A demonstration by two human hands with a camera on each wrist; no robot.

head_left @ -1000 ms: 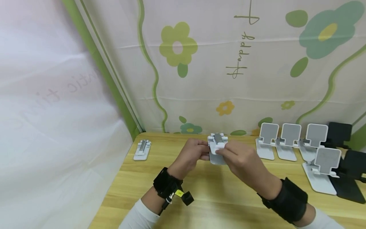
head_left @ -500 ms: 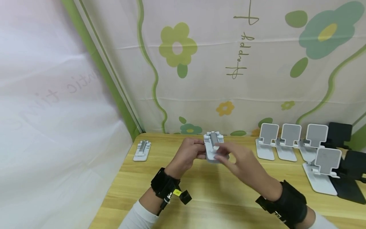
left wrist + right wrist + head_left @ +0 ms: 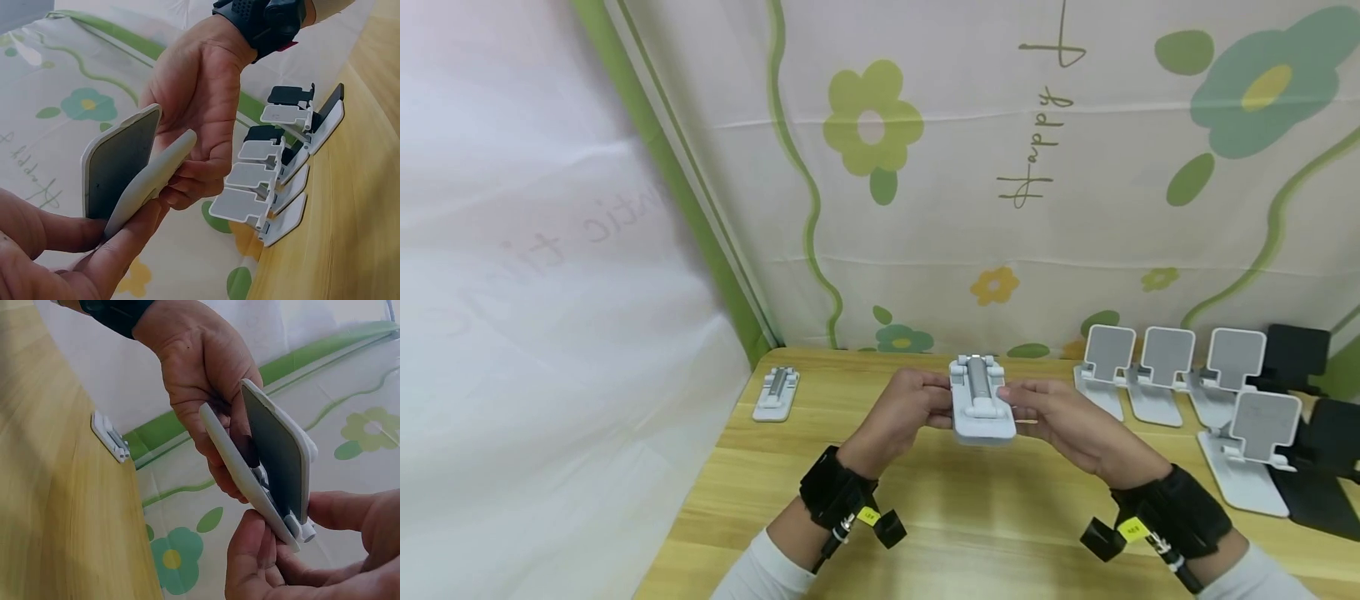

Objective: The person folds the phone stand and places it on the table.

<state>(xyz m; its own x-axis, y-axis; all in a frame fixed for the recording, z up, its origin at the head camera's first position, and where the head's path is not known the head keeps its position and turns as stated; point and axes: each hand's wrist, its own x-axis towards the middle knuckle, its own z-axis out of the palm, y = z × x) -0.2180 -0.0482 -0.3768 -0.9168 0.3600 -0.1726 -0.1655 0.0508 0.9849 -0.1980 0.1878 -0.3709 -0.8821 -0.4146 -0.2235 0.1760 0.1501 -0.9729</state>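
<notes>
I see my left hand [image 3: 912, 404] and right hand [image 3: 1078, 425] pinching opposite edges of the partly unfolded white phone stand [image 3: 982, 402] between them; I'd ease its hinge [image 3: 307, 532] evenly, without twisting.

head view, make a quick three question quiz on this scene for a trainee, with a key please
1. Fill the gap: the held stand is gripped by the left hand and the ____.
2. True or false: the lone stand at the left end of the table is folded down.
3. How many black stands are there beside the white ones at the right?
A) one
B) two
C) four

Key: 1. right hand; 2. true; 3. B.
</notes>
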